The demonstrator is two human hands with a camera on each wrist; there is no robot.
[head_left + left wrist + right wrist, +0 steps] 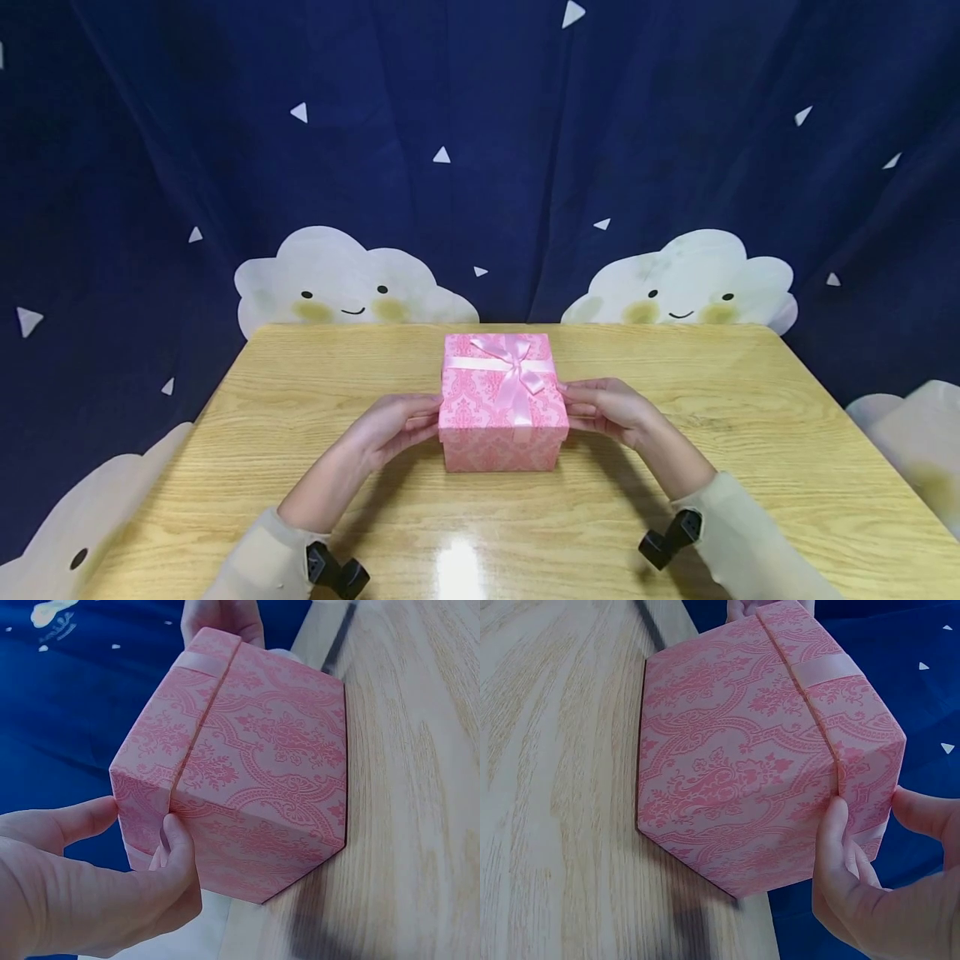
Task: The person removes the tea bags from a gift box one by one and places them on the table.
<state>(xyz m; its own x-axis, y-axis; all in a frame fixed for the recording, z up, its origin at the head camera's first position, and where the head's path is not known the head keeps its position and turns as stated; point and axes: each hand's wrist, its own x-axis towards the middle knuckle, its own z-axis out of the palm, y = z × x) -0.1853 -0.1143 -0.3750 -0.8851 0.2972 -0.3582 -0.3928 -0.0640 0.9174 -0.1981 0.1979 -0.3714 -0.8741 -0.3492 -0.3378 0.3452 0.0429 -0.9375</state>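
Observation:
A pink patterned gift box stands on the table, its lid seated on top. A pale pink ribbon crosses the lid and is tied in a bow. At the box's left side, my left hand holds the lid's edge; in the left wrist view one fingertip sits right at the seam under the lid. My right hand grips the lid from the right side, with a fingertip at the seam there too. Some fingers are hidden behind the box in the wrist views.
The light wooden table extends on all sides of the box. Behind it hangs a dark blue curtain with white triangles and smiling clouds. Both sleeves carry a small black device at the wrist.

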